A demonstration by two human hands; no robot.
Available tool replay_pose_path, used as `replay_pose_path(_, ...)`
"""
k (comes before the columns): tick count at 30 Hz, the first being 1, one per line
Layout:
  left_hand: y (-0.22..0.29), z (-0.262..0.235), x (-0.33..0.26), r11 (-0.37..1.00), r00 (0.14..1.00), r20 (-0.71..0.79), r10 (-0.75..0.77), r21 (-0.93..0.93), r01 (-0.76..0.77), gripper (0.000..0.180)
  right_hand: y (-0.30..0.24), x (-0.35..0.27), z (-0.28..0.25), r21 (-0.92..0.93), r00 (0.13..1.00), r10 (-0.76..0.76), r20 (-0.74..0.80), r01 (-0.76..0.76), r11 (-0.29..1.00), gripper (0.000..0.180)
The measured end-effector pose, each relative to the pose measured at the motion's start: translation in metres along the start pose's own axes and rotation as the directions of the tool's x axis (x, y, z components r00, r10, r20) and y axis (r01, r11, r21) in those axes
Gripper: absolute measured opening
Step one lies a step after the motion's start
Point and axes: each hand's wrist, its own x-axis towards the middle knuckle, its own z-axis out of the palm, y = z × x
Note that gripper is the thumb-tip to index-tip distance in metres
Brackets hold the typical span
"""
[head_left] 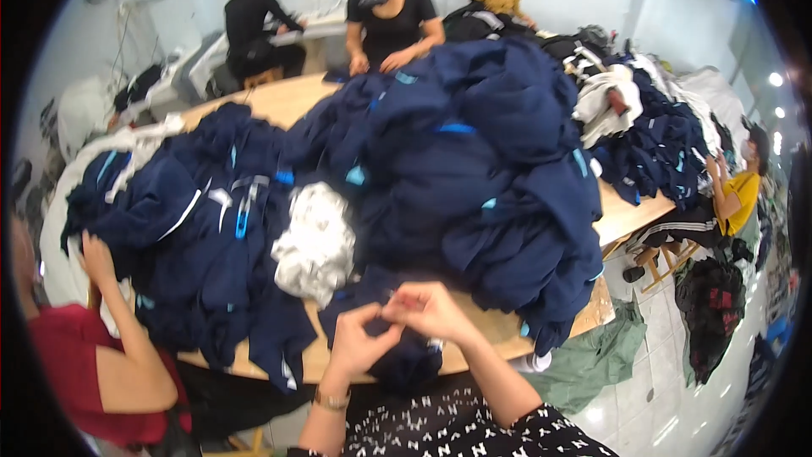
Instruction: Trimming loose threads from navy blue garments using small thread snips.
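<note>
My left hand [359,340] and my right hand [430,311] meet in front of me, just above the table's near edge. Both are closed, thumbs and fingertips pinched together. Whatever lies between the fingertips is too small and blurred to name. Beneath them lies a dark navy garment [414,364], partly hidden by my hands. A bunched white cloth [315,241] rests beyond my left hand. Farther off rises a large heap of navy garments [440,178] with light-blue bits showing on it.
Another navy pile [169,203] covers the left of the wooden table [254,95], where a co-worker in a red top [101,364] handles cloth. Other people sit along the far side and at right. A green sheet [592,364] and a black bag [712,313] lie on the floor at right.
</note>
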Motion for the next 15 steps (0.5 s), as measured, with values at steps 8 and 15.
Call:
replay_pose_path(8,-0.019,-0.007,0.002,0.882,0.974,0.152,-0.168,-0.418,0.217,0.015,0.000,0.010,0.011,0.050,0.972,0.008,-0.235,0.004,0.999,0.013)
replay_pose_path(15,-0.016,-0.014,-0.004,0.799,0.962,0.174,-0.209,-0.537,0.271,0.012,0.002,0.008,0.005,0.245,0.969,-0.030,-0.247,0.092,0.965,0.022)
